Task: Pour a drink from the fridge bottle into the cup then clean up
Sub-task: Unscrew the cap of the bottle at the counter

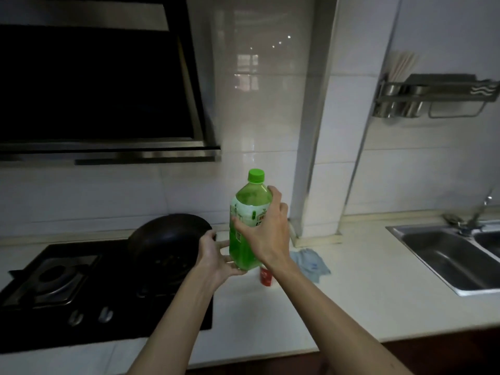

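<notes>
Bottle [250,212] first: it is up off the worktop, upright with a slight lean, green drink filling most of it and the green cap [256,176] on. The right hand [266,236] wraps its fingers round the label and shoulder. The left hand [216,259] cups the base from below, fingers curved round it. The red cup [265,277] stands on the counter right beneath, half hidden behind the right wrist.

From where I stand, I'd expect trouble in a few places. A bottle this full is heavy and, coming from a fridge, likely slick, so it may slip when one hand lets go to twist the cap. The cup looks small and light. A knock from the base, or a hard first glug, could tip it or overshoot the rim. The black wok [167,239] sits just behind the left hand, and a careless swing could catch it.

The counter [351,293] is pale and smooth, so a spill would run. A crumpled blue cloth [311,263] lies just beside the cup. To the left is a black gas hob [151,320] under a dark hood [94,90]. To the right is a steel sink [446,261] with its tap [476,212]. White tiles cover the wall, and a metal rack [433,96] there holds chopsticks. The light is dim.
</notes>
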Available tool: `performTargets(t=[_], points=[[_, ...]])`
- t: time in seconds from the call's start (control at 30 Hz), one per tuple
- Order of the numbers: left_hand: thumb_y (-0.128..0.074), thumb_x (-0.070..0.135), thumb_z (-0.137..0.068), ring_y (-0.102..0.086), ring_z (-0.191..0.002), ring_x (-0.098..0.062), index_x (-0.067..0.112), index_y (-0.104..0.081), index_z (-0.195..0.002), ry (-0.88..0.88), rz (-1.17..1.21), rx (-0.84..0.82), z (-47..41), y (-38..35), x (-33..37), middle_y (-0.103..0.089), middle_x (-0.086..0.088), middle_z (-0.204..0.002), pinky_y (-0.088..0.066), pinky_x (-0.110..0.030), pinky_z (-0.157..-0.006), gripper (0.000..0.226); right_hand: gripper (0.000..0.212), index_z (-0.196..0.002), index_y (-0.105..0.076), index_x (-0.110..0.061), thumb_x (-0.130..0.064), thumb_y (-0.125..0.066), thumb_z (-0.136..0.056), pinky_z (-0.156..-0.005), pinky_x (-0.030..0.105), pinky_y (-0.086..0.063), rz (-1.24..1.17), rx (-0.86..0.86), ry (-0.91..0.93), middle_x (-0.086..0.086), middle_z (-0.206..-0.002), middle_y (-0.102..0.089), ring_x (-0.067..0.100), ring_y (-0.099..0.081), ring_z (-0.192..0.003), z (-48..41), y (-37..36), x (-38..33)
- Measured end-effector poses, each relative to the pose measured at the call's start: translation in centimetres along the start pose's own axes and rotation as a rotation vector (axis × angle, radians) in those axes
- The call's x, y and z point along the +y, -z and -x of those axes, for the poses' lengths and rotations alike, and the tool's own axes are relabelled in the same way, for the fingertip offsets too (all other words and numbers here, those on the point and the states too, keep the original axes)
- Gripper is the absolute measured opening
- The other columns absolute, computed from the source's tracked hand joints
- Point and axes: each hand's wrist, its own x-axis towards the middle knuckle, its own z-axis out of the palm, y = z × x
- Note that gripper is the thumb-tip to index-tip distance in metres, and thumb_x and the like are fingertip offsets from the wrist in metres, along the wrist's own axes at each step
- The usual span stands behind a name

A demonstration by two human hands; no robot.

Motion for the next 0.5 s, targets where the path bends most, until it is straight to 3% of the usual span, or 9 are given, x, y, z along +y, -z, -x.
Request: performTargets(t=[0.17, 0.3, 0.5], points=[[-0.033, 0.047, -0.096, -0.052, -0.116, -0.05, -0.001, -0.045, -0.133, 0.042, 0.022, 0.026, -3.4, -2.1, -3.8, -0.049, -0.033, -0.13, -0.045, -0.061, -0.091, 0.061, 0.095, -0.143, -0.025, -0.029, -0.042, -0.083, -0.069, -0.088, 0.039, -0.048, -0.014, 0.009, -0.017, 0.004, -0.121, -0.045, 0.023, -0.047, -0.112, -0.4, 1.6, 4.8], [-0.034, 0.046, -0.096, -0.054, -0.113, -0.05, -0.002, -0.048, -0.128, 0.051, 0.036, 0.077, -5.2, -2.4, -6.2, -0.051, -0.032, -0.126, -0.049, -0.058, -0.081, 0.059, 0.095, -0.142, -0.025, -0.03, -0.04, -0.084, -0.068, -0.089, 0.04, -0.049, -0.03, -0.001, -0.03, 0.003, -0.123, -0.044, 0.023, -0.047, -0.114, -0.1, 1.1, 8.1], [-0.034, 0.048, -0.096, -0.059, -0.104, -0.044, -0.001, -0.052, -0.125, 0.083, 0.062, 0.187, -8.2, 0.5, -9.2, -0.057, -0.027, -0.114, -0.046, -0.061, -0.095, 0.06, 0.096, -0.143, -0.027, -0.027, -0.038, -0.084, -0.067, -0.093, 0.042, -0.048, -0.042, -0.046, -0.066, 0.005, -0.124, -0.044, 0.024, -0.048, -0.115, 2.2, -2.0, 11.9]])
